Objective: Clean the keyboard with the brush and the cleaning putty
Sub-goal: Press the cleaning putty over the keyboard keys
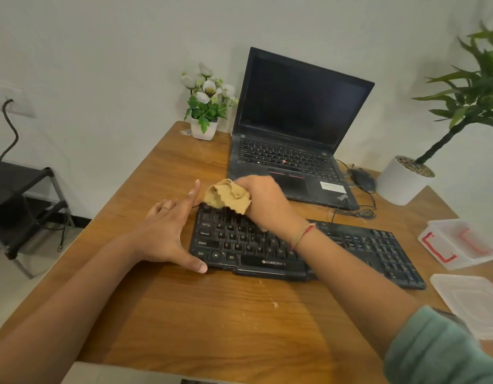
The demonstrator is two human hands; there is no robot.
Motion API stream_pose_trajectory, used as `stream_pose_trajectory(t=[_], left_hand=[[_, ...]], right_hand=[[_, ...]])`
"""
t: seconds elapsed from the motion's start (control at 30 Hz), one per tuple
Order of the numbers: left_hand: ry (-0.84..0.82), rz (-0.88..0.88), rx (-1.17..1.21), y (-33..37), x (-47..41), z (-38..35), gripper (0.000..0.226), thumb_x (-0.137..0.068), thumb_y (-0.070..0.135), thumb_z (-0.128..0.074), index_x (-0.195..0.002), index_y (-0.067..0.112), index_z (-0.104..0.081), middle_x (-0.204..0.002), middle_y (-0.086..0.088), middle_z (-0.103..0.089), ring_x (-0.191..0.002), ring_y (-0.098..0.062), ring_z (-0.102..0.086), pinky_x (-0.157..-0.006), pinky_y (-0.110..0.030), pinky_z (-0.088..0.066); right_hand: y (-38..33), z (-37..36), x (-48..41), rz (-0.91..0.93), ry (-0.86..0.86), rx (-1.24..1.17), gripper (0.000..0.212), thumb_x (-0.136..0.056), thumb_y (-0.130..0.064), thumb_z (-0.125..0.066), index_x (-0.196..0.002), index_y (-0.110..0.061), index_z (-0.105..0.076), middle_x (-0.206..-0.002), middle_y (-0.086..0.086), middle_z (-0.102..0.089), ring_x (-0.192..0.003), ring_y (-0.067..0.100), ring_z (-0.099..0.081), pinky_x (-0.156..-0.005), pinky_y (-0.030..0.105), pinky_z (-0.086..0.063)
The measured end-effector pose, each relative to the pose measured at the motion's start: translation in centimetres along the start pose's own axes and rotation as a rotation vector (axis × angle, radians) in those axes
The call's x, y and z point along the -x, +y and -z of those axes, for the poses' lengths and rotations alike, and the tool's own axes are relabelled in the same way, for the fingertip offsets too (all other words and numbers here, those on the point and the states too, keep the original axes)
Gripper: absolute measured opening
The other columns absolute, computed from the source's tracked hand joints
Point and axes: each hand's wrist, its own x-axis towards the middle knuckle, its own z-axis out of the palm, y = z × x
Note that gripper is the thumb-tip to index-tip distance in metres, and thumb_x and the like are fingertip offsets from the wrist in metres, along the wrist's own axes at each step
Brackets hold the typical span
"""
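**Putty at the keyboard's upper left corner**

The wooden table [184, 314] fills the lower part of the frame. A black laptop [295, 120] stands open at upper centre. Below it lies the black keyboard [350, 245]. The left hand [167, 234] is spread with straight fingers along the keyboard's left end, thumb at its lower corner. The right hand [264, 202] grasps the tan cleaning putty [227, 196] at the upper left keys.

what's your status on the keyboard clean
Left hand braces left end of keyboard, fingers straight. Right hand grips cleaning putty over top-left keys. Brush not in view; nothing blocking.
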Motion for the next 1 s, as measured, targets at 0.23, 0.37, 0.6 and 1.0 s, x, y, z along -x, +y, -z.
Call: stream_pose_trajectory(t=[0.23, 0.37, 0.6, 1.0], left_hand=[[-0.044, -0.026, -0.055, 0.2, -0.1, 0.2, 0.147, -0.034, 0.092, -0.055, -0.133, 0.042, 0.041, -0.159, 0.006, -0.006, -0.143, -0.011, 0.001, -0.115, -0.036, 0.013], [-0.034, -0.004, -0.025, 0.5, 0.2, 0.4, 0.148, -0.032, 0.091, -0.057, -0.136, 0.042, 0.036, -0.157, 0.000, -0.013, -0.141, -0.013, -0.006, -0.113, -0.033, 0.009], [-0.024, -0.018, -0.005, 0.4, 0.1, 0.2, 0.148, -0.033, 0.091, -0.059, -0.136, 0.044, 0.035, -0.157, 0.005, -0.014, -0.143, -0.013, -0.005, -0.113, -0.030, 0.013], [-0.024, 0.002, -0.023, 0.4, 0.1, 0.2, 0.148, -0.032, 0.092, -0.058, -0.134, 0.043, 0.037, -0.157, 0.002, -0.015, -0.142, -0.014, -0.008, -0.115, -0.036, 0.011]], right_hand=[[-0.5, -3.3, 1.1, 0.154, -0.046, 0.148, 0.006, -0.086, -0.010, -0.061, -0.085, -0.012, -0.067, -0.090, 0.004, -0.067, -0.085, 0.023, -0.062, -0.066, 0.030, -0.046], [-0.3, -1.0, 2.9, 0.236, -0.201, 0.106, 0.011, -0.087, -0.016, -0.062, -0.093, -0.016, -0.071, -0.101, 0.000, -0.070, -0.091, 0.015, -0.062, -0.077, 0.027, -0.049], [1.3, 1.4, 1.0, 0.008, 0.112, -0.064, 0.033, -0.091, -0.017, -0.060, -0.060, -0.028, -0.052, -0.063, -0.015, -0.055, -0.062, -0.003, -0.050, -0.057, 0.020, -0.039], [2.2, 1.0, 2.1, 0.143, -0.244, 0.025, 0.012, -0.089, -0.019, -0.061, -0.086, -0.016, -0.073, -0.092, -0.003, -0.069, -0.085, 0.012, -0.064, -0.074, 0.031, -0.055]])
